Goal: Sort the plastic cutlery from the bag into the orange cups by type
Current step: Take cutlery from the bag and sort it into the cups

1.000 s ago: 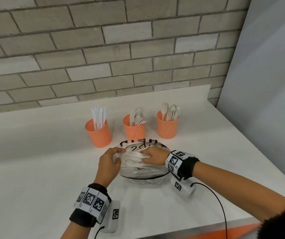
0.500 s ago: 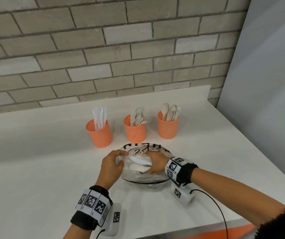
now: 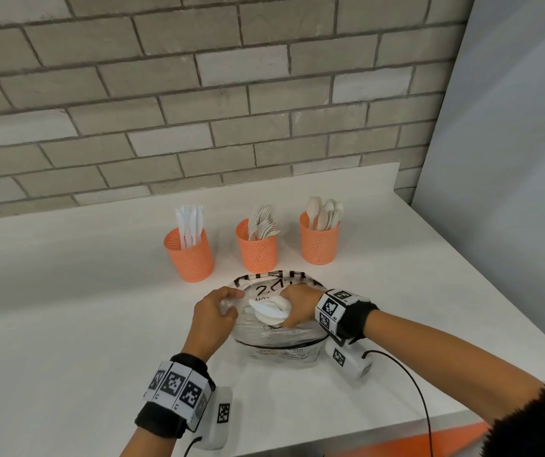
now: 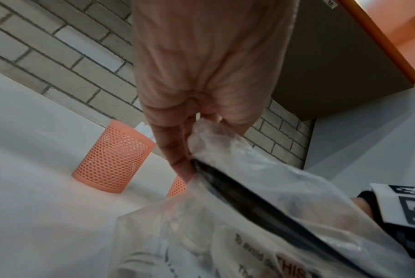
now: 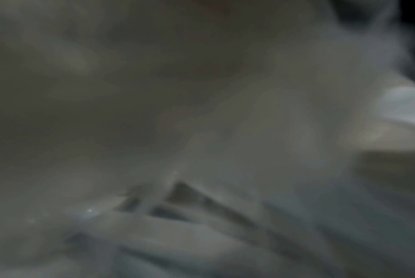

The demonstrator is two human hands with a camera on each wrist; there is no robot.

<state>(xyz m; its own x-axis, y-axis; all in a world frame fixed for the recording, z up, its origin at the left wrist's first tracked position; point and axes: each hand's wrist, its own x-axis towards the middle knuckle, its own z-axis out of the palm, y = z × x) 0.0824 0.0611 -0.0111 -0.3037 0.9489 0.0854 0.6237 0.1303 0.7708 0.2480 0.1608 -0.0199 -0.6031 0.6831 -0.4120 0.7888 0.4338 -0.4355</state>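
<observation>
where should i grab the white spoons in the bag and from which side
Grip the white spoons around their bunched handles and come from the right, reaching down through the bag's open top, as the right hand does. The bowls point left toward the left hand, which holds the rim open, so that side is blocked.

Head view bright and evenly lit; right wrist view dark, blurred.
</observation>
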